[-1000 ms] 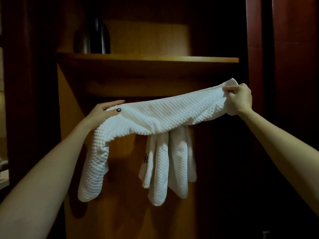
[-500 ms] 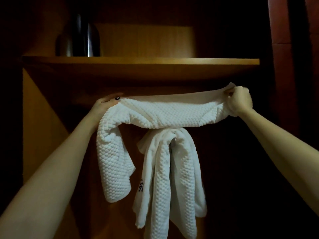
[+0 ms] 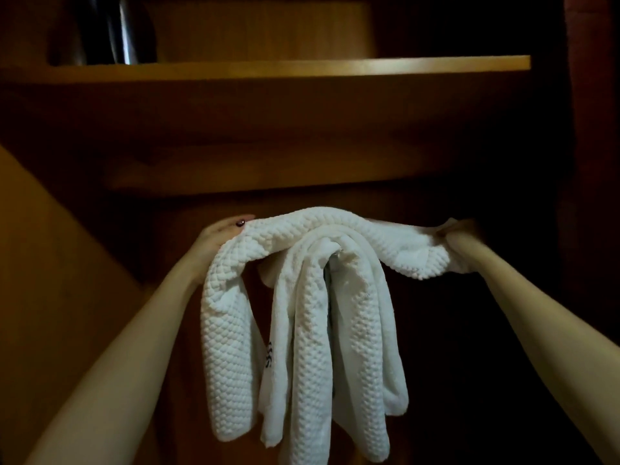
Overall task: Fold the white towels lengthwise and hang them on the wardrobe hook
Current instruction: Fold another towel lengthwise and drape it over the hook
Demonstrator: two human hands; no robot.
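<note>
A white waffle-textured towel (image 3: 379, 236), folded into a long strip, stretches between my two hands inside the wardrobe. Its middle now arches over another white towel (image 3: 322, 330) that hangs from a point hidden under the cloth; the hook itself is not visible. My left hand (image 3: 218, 234) grips the strip's left part, and the end beyond it droops down (image 3: 228, 330). My right hand (image 3: 463, 236) pinches the strip's right end, partly hidden in shadow.
A wooden shelf (image 3: 302, 67) runs across above the towels, with a dark metal kettle-like vessel (image 3: 110, 31) on its left side. The wardrobe's left wall (image 3: 50, 280) slopes close to my left arm. To the right the interior is dark.
I have stepped closer and lowered the strip, so its middle went from hanging in front of the hung towel to lying draped over its top. Both hands keep their grips.
</note>
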